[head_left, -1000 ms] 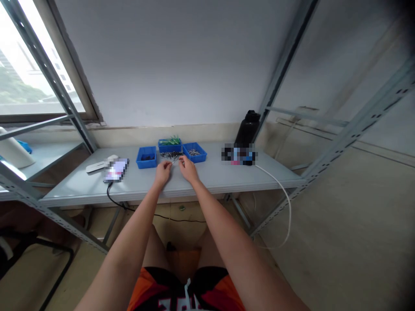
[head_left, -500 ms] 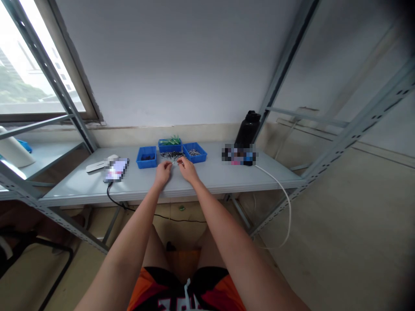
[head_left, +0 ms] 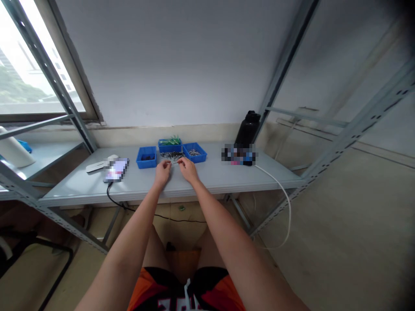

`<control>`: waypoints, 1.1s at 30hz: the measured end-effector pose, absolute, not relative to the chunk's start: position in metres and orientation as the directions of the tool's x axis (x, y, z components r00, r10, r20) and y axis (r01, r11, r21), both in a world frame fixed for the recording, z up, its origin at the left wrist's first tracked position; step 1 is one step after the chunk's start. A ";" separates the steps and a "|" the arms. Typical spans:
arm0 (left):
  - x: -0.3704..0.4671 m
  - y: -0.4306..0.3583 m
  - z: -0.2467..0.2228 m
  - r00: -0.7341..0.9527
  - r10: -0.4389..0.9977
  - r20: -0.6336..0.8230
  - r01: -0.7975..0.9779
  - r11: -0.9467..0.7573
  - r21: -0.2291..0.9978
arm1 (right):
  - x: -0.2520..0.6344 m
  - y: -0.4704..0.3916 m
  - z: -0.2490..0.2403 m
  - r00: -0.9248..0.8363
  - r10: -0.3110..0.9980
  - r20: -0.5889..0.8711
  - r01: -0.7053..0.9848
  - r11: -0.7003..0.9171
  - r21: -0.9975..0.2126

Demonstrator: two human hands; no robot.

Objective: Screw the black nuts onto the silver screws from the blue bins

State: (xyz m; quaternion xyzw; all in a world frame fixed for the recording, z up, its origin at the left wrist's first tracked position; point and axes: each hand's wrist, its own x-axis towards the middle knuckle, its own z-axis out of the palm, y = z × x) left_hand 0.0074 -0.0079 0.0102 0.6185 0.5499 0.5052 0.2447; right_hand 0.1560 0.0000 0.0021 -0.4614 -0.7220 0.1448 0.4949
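My left hand (head_left: 163,172) is closed in a pinch over the grey shelf top (head_left: 214,177); what it holds is too small to make out. Close by on the right, my right hand (head_left: 187,168) is also pinched, with a tiny thin piece at its fingertips that I cannot identify. Just beyond the fingers lies a pile of small dark and silvery pieces (head_left: 171,155). A blue bin (head_left: 147,164) with dark pieces stands left of it, a blue bin (head_left: 199,159) with small metallic pieces right of it, and a blue bin (head_left: 170,148) with green pieces behind it.
A phone (head_left: 116,169) with a black cable lies at the left, beside a white object (head_left: 97,166). At the right stand a black bottle (head_left: 247,129) and a blurred-out item (head_left: 239,154) with a white cable. Metal shelf posts rise on both sides.
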 end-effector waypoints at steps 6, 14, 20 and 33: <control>0.007 -0.009 0.010 -0.147 0.935 0.324 0.423 -0.236 0.875 | 0.155 0.001 0.003 0.097 0.814 0.572 0.519 0.449 -0.728; 0.009 -0.013 0.012 -0.221 0.918 0.329 0.415 -0.217 0.884 | 0.157 0.014 -0.007 0.154 0.855 0.495 0.550 0.342 -0.762; 0.010 -0.013 0.012 -0.212 0.924 0.319 0.405 -0.214 0.889 | 0.159 0.022 -0.015 0.228 0.840 0.493 0.546 0.309 -0.779; 0.008 -0.008 0.009 -0.165 0.922 0.351 0.435 -0.251 0.865 | 0.159 -0.004 0.008 0.175 0.797 0.579 0.507 0.431 -0.746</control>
